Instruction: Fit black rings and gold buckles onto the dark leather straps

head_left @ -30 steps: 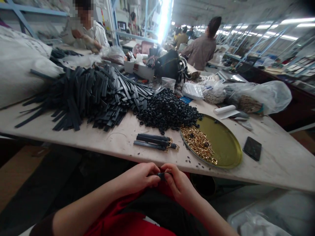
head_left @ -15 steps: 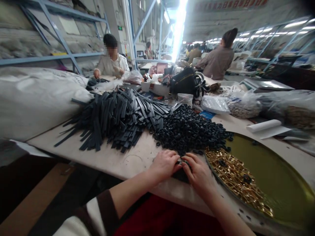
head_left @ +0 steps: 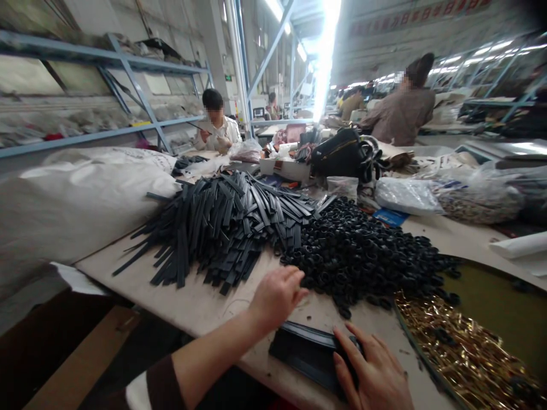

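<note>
My left hand [head_left: 277, 296] is raised over the table, at the near edge of a heap of small black loops [head_left: 354, 245]. Its fingers are drawn together, and I cannot make out anything in them. My right hand [head_left: 374, 367] lies with its fingers apart on a flat, dark strip-like piece [head_left: 305, 353] at the table's front edge. That piece has a pale shiny band along its far side, and my fingers cover its right end. Beyond my left hand a big pile of flat black strips [head_left: 231, 222] spreads out.
At right, a round olive-coloured tray [head_left: 499, 290] holds gold metal fittings [head_left: 465, 341]. A big white sack [head_left: 94, 193] bulges at left. Plastic bags [head_left: 405, 196] and a black bag [head_left: 337, 154] stand behind the piles. One co-worker [head_left: 220, 128] sits across, another [head_left: 401, 111] further right.
My hands, together at the front of the loop heap before, are now apart: the left is left of the heap, the right lower down on the dark piece. The view has shifted right and up.
</note>
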{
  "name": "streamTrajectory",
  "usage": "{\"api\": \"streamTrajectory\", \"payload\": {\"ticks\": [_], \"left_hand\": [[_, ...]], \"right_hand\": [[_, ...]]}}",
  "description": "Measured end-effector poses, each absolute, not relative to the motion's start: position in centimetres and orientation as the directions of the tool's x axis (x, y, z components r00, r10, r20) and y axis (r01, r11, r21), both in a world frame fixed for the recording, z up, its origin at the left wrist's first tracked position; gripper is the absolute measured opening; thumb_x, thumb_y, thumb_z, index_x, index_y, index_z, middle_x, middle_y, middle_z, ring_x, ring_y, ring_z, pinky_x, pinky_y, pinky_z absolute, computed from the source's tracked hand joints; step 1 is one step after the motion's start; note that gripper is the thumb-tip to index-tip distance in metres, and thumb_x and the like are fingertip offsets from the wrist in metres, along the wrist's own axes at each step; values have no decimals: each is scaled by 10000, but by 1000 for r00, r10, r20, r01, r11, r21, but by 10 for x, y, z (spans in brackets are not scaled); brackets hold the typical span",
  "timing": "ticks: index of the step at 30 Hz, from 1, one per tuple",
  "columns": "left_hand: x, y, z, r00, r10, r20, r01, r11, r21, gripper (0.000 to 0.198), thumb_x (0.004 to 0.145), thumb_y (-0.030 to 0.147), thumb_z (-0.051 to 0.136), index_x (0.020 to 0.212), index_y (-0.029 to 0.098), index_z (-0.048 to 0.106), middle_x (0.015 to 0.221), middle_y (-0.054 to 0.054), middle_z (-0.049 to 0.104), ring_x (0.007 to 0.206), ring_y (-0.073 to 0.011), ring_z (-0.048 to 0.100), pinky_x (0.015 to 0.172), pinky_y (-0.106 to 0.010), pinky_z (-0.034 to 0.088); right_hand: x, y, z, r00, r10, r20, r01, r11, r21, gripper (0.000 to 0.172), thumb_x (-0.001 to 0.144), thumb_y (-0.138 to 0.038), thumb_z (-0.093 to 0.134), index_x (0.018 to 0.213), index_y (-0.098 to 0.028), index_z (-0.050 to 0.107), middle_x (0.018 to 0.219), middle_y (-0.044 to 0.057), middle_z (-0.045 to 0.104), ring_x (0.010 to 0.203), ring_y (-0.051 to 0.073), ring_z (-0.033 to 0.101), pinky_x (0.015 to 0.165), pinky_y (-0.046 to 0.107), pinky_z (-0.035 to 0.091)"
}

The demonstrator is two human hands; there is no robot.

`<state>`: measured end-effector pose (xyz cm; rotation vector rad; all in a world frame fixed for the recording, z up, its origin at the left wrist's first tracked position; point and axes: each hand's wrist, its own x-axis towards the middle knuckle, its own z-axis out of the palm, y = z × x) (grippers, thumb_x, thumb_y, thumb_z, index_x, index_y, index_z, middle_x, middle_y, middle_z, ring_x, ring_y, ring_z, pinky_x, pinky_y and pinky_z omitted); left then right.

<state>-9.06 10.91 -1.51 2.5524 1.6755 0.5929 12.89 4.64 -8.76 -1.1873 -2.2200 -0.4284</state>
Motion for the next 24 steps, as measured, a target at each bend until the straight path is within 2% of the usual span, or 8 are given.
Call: {"api": "streamTrajectory", "payload": {"ticks": [2, 3, 7, 12, 17, 24], "left_hand": [[-113, 157, 3, 174, 940, 295, 978, -200, 63, 280, 869, 294, 429, 1105, 196, 544, 1149, -67, 553, 1019, -177, 502, 867, -286, 388], [-123, 180, 10, 124, 946, 299, 990, -140, 32, 278, 877, 265, 405, 1103, 183, 545, 1128, -92, 555, 1004, -199, 505, 841, -313, 390], [-148, 245, 16, 82, 963, 259, 996, -74, -41, 263, 866, 142, 368, 967, 114, 609, 990, -165, 580, 910, -253, 531, 732, -365, 386], [-152, 261, 13, 177, 968, 180, 979, -155, -130, 224, 832, 83, 397, 856, 77, 620, 949, -144, 579, 894, -237, 524, 744, -368, 354], [-152, 242, 35, 329, 936, 125, 929, -297, -219, 233, 788, 41, 397, 740, 73, 623, 920, -179, 574, 917, -254, 499, 749, -365, 309], [-121, 170, 65, 597, 798, 82, 788, -565, -245, 244, 833, 97, 344, 887, 128, 580, 802, -110, 579, 795, -202, 514, 765, -337, 326]], "right_hand": [[131, 48, -88, -446, 619, 647, 828, 560, 36, 424, 753, -386, 516, 1121, -177, 550, 1112, 142, 581, 932, 278, 575, 820, 441, 414], [132, 48, -89, -451, 613, 649, 825, 564, 40, 451, 744, -387, 529, 1142, -174, 535, 1132, 146, 573, 950, 285, 571, 837, 451, 401], [135, 47, -93, -446, 632, 634, 819, 574, 4, 504, 727, -393, 556, 1192, -210, 495, 1112, 126, 597, 951, 295, 576, 863, 478, 366], [129, 43, -85, -373, 698, 611, 832, 543, -111, 524, 744, -382, 555, 1232, -220, 452, 1147, 109, 587, 1011, 298, 551, 901, 487, 338], [124, 34, -71, -297, 810, 505, 849, 467, -249, 469, 791, -389, 517, 1223, -215, 461, 1197, 97, 553, 1105, 268, 489, 986, 479, 286], [123, 23, -54, -264, 826, 498, 816, 467, -340, 454, 801, -387, 504, 1196, -165, 487, 1208, 123, 534, 1119, 251, 468, 1017, 489, 259]]}}
